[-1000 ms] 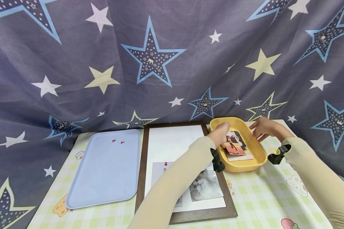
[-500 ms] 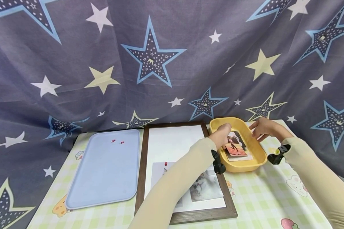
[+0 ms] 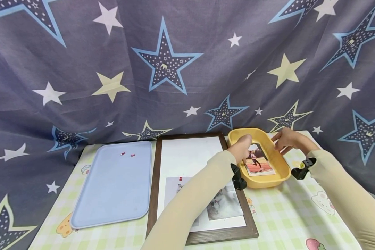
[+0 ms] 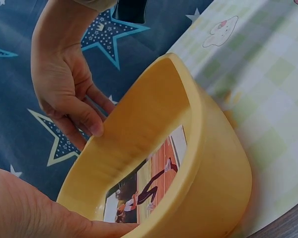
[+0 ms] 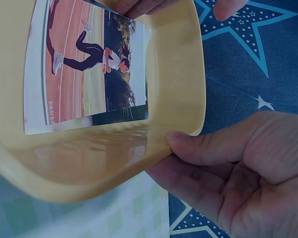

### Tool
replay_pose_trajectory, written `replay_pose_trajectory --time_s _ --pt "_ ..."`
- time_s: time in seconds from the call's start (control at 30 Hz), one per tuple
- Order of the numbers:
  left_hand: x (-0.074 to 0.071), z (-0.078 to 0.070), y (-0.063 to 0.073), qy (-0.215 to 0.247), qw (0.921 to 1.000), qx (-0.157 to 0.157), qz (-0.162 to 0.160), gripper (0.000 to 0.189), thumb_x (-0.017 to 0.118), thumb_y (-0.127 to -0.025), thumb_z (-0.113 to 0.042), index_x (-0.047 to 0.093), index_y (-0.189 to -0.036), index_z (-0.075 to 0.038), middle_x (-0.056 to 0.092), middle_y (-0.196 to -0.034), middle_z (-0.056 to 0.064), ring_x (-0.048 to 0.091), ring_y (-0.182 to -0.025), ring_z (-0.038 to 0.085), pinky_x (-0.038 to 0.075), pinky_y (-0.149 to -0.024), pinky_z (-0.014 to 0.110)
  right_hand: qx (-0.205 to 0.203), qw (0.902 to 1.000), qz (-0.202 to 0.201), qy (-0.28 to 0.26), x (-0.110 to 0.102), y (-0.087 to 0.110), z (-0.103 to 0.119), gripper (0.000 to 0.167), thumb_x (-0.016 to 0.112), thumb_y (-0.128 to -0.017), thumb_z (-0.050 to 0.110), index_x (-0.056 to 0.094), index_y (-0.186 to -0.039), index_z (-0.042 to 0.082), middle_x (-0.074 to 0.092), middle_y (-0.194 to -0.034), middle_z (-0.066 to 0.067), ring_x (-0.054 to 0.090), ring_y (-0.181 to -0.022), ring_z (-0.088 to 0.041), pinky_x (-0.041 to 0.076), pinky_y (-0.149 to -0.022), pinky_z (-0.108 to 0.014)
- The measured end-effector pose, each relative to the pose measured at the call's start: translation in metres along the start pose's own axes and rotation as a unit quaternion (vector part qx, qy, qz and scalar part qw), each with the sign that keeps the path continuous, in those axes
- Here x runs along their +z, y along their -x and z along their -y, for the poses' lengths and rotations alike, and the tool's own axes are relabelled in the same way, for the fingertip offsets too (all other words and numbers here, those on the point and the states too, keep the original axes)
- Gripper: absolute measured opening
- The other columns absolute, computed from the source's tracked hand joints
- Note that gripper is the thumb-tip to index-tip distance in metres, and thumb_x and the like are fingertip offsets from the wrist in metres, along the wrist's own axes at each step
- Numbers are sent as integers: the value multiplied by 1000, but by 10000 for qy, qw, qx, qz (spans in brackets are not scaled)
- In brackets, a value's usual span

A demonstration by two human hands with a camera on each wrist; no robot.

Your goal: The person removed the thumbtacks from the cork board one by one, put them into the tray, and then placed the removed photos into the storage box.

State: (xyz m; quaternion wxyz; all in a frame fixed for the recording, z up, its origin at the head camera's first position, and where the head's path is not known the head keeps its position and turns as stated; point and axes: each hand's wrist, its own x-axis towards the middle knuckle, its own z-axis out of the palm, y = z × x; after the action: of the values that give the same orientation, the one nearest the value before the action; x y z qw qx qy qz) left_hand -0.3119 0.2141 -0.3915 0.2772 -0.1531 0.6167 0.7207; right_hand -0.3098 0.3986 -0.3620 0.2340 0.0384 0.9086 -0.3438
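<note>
A yellow plastic tray (image 3: 282, 168) stands at the back right. Inside it lies a photo (image 5: 84, 64) of a runner on a red track, with the edge of another print showing under it. My right hand (image 3: 289, 139) pinches the tray's right rim between thumb and fingers. Over the left rim reaches my left hand (image 3: 242, 147). In the right wrist view its fingers (image 5: 139, 7) lie at the photo's edge, while the thumb stands apart from them. The rest of the left hand is cut off there.
Left of the tray lies a white board (image 3: 187, 152) in a brown frame, bearing photos (image 3: 226, 205) and a red pushpin (image 3: 180, 178). My left forearm crosses it. Farther left, a light blue tray (image 3: 112, 187) holds two red pushpins (image 3: 132, 155). A starry cloth (image 3: 187, 69) hangs behind.
The runner photo, bent up at its lower part before, now lies flatter in the yellow tray with its picture fully shown. Both hands stay almost in place.
</note>
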Motion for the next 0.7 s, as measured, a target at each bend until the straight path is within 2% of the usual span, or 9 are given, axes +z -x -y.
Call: replay_pose_trajectory --time_s 0.3,0.53,0.6,0.7 --pt "-2 -1 -1 -112 9997 -158 -148 56 42 -98 -20 42 -150 1 36 -160 23 27 -152 42 18 -120 74 15 10000 0 77 0 2 1 61 63 -87 -8 39 -140 -25 68 -119 -31 69 -88 -20 65 -80 -45" --pt "-4 -1 1 -108 9999 -21 -3 51 43 -103 -23 44 -150 -1 38 -161 16 27 -153 40 15 -123 71 10 10000 -27 75 2 2 2 62 63 -87 -9 38 -140 -26 66 -121 -33 69 -88 -20 65 -80 -45" --pt "-4 0 0 -175 9998 31 -91 51 44 -103 -22 44 -149 0 39 -160 16 29 -152 40 16 -123 70 25 10000 -26 79 2 2 3 62 63 -86 -9 37 -141 -26 65 -124 -34 70 -88 -21 65 -80 -44" --pt "-4 1 -2 -209 9994 125 -233 36 43 -100 -16 56 -127 4 46 -154 16 36 -148 37 22 -125 62 59 9999 -24 92 2 3 3 63 63 -86 -10 36 -141 -26 60 -130 -37 72 -89 -23 65 -80 -45"
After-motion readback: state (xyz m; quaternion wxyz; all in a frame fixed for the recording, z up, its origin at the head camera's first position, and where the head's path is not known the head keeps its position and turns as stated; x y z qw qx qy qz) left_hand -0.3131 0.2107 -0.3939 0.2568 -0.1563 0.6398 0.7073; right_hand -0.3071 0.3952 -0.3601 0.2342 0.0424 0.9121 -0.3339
